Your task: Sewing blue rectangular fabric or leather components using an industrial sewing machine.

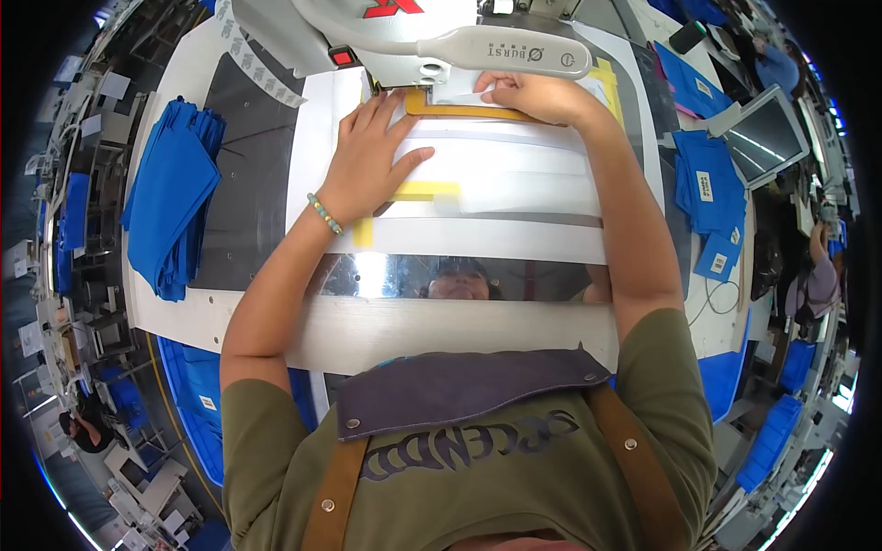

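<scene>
My left hand [372,170] lies with its fingers spread on a white sheet-like template [524,158], its fingertips under the front of a white machine head [390,64], which looks like a sewing machine. Close to those fingertips is the corner of an orange-yellow frame strip [487,112]. Beyond this strip, the bent fingers of my right hand [537,96] close on a thin white piece [457,95]. Part of that piece and some right fingertips are hidden beneath a grey paddle-shaped arm [514,50]. Yellow tape [427,190] crosses the template near my left wrist.
Folded blue fabric pieces [172,197] are stacked on the left of the table. More blue pieces with white labels [706,188] lie at the right beside a tilted screen [769,138]. A shiny metal strip [386,275] runs along the near side. Blue bins [188,386] stand below.
</scene>
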Tool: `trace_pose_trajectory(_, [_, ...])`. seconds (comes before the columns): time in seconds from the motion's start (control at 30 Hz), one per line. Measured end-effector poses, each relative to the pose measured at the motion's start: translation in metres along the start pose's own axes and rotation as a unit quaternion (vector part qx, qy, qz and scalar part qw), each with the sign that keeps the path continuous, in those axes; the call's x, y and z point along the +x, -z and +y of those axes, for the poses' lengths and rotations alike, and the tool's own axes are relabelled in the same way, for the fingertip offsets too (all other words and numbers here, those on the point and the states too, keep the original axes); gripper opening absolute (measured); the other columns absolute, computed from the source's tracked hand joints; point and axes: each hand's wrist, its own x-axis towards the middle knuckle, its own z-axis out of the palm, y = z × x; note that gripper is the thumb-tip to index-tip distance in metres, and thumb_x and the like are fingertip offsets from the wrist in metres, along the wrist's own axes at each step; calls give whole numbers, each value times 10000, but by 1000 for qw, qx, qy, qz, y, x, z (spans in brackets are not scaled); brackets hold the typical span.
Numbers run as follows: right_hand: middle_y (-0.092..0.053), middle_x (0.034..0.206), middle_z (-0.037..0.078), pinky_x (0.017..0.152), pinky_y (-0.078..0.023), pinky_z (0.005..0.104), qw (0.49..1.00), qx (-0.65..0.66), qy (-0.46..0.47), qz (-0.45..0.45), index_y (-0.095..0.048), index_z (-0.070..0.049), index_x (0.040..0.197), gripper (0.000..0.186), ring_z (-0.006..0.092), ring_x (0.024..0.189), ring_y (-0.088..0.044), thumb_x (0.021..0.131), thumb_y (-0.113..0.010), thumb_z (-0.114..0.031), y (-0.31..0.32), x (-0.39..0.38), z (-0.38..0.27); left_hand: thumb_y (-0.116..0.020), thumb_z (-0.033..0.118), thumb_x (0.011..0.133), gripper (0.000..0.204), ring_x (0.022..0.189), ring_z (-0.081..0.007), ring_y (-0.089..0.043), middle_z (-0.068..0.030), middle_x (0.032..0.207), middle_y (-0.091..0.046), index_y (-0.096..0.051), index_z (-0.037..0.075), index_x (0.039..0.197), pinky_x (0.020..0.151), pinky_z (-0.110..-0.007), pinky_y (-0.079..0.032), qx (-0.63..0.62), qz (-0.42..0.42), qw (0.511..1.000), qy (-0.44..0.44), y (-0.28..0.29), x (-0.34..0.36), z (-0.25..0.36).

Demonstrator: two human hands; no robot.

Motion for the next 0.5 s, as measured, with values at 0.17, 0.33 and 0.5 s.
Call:
trace_pose_trajectory(0.17, [-719,874,8,808,-512,311,1000,-22,-13,7,-777,-124,1141,232,133,807,-652,922,-750,-193,21,-11,6,-579,481,1051,566,1523,-404,-358,-243,1603,-463,-652,32,1388,1236,-503,-245,4,31,999,-11,-5,0,-2])
trace_pose_trajectory(0.33, [-611,726,-16,744,-498,269,987,2,145,72,-773,-60,1100,223,87,786,-636,923,-754,-195,51,-28,34,-575,491,1054,563,1544,-397,-342,-220,1620,-459,-658,39,1380,1245,-504,-241,4,35,999,-6,-8,-1,-3])
trace_pose_trajectory(0.5, [-754,859,28,740,-501,263,995,-21,20,-93,-803,-44,1006,202,117,793,-656,928,-760,-226,93,-89,39,-551,512,1064,579,1553,-388,-334,-212,1628,-459,-656,47,1395,1256,-501,-233,10,45,999,-3,-10,-1,-3])
